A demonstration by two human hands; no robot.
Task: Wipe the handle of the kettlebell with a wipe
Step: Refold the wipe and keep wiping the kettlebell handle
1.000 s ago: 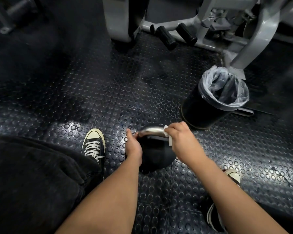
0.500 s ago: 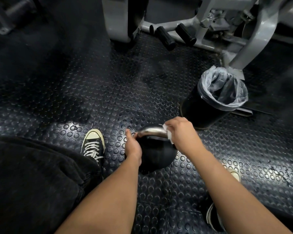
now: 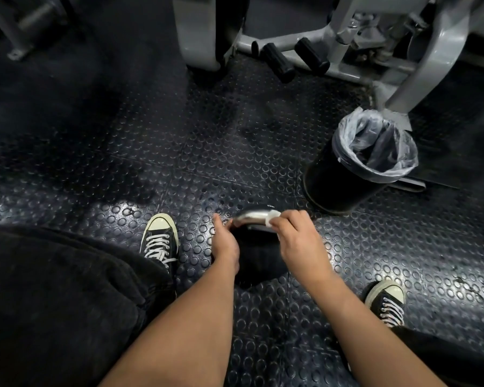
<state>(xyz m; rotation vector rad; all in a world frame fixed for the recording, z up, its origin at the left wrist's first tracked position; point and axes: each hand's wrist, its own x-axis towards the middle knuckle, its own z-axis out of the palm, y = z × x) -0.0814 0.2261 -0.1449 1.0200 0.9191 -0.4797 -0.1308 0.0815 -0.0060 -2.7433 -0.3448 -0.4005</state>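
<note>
- The kettlebell [image 3: 259,263] carries small white writing on its body just above the handle [image 3: 253,215], too small to read.
- Your right hand [image 3: 298,237] curls its fingers over the right end of the silver handle and pinches the white wipe [image 3: 271,220] against it.
- Your left hand [image 3: 225,243] braces the handle's left end, thumb raised; whether the fingers close around it is hidden.
- The kettlebell stands on the studded rubber floor [image 3: 179,152] between your sneakers [image 3: 159,238], near the lined black bin [image 3: 355,166].
</note>
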